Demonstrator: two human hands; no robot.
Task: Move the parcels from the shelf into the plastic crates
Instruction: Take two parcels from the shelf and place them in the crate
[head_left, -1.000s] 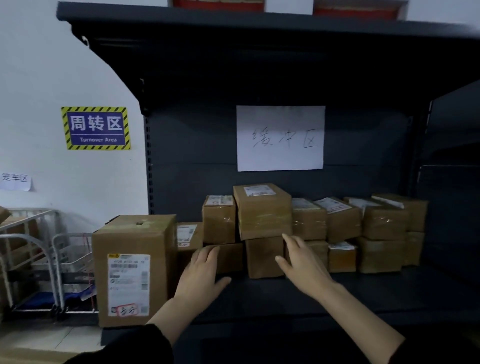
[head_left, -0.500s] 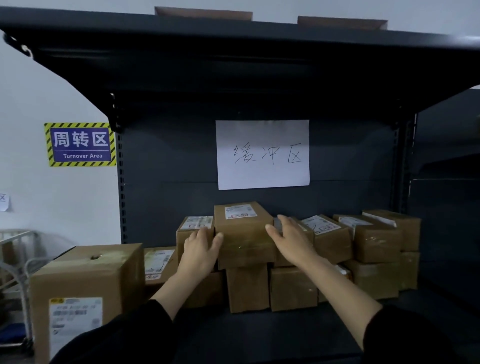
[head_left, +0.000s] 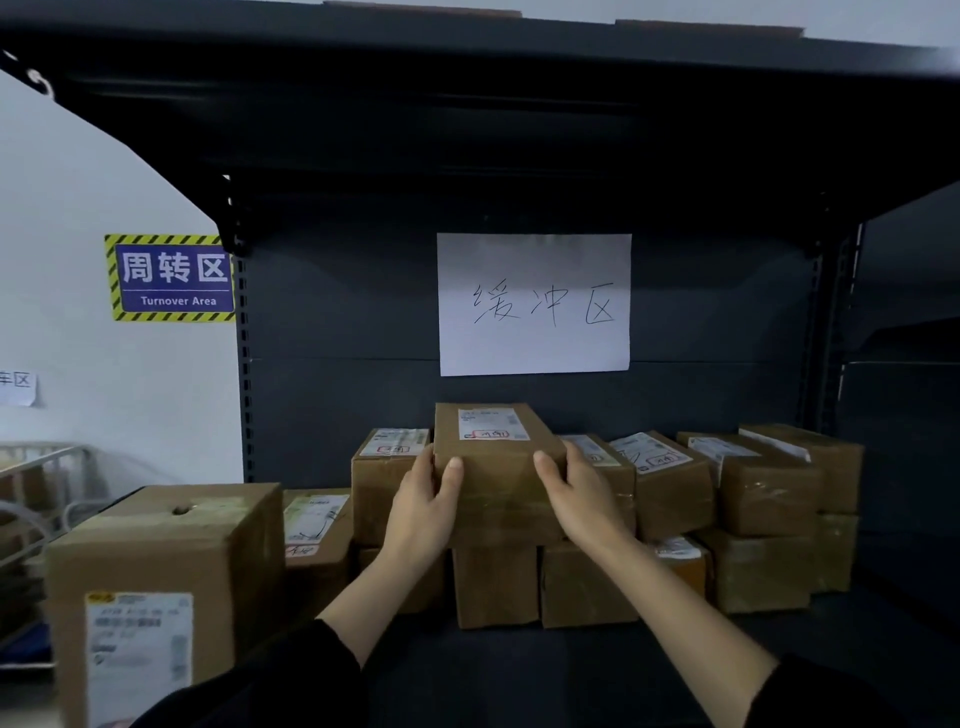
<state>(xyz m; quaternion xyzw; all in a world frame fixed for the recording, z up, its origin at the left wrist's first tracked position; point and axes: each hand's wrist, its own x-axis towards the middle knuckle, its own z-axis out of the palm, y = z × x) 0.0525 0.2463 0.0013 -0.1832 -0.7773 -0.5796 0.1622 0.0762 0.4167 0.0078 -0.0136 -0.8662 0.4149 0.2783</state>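
Several brown cardboard parcels stand stacked on a dark metal shelf (head_left: 571, 670). The tallest one, a long parcel (head_left: 496, 470) with a white label on top, sits on two lower parcels in the middle. My left hand (head_left: 423, 506) clasps its left front corner, thumb on the front face. My right hand (head_left: 579, 496) grips its right side. Both hands press the parcel between them. No plastic crate is in view.
A large box (head_left: 156, 587) with a shipping label stands at the shelf's left end. More parcels (head_left: 753, 499) fill the right. A paper sign (head_left: 534, 304) hangs on the back panel. The upper shelf (head_left: 467, 78) overhangs close above. A metal cart (head_left: 36, 499) stands at far left.
Both hands rose from the lower parcels and closed on the sides of the tall middle parcel. The camera moved closer to the shelf.
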